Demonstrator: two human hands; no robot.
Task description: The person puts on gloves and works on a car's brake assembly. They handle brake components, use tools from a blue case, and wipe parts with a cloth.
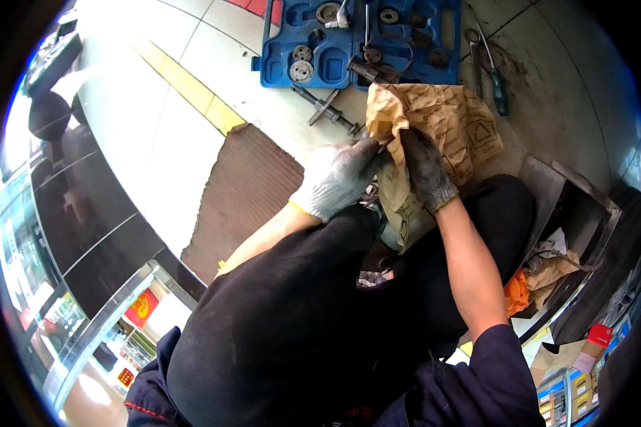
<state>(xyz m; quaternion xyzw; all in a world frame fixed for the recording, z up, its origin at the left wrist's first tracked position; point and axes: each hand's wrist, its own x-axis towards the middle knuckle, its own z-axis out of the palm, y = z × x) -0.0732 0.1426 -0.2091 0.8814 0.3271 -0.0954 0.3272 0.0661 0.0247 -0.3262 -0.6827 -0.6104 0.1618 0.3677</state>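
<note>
Both hands meet over the person's lap, and both are closed on a crumpled sheet of brown paper (434,121). The left hand (335,178), in a grey knit glove, pinches the paper's near edge with its fingertips pressed inward, while the right hand (427,171), in a darker soiled glove, grips the same fold from the other side. The paper lies partly on the tiled floor (192,43) and partly draped down between the knees, its far end spread flat and its near end bunched. Something small and dark seems to sit inside the bunched fold (what it is cannot be made out). Judging from that, the wrapping or unwrapping looks about midway: the sheet is opened out beyond the hands but gathered tight where they hold it. Just beyond the paper stands an open blue tool case (356,43) with round metal discs in its moulded pockets; several pockets stand vacant. A threaded metal tool (327,110) lies on the floor beside it, a screwdriver (495,82) further right, and a piece of brown corrugated cardboard (246,199) to the left.
</note>
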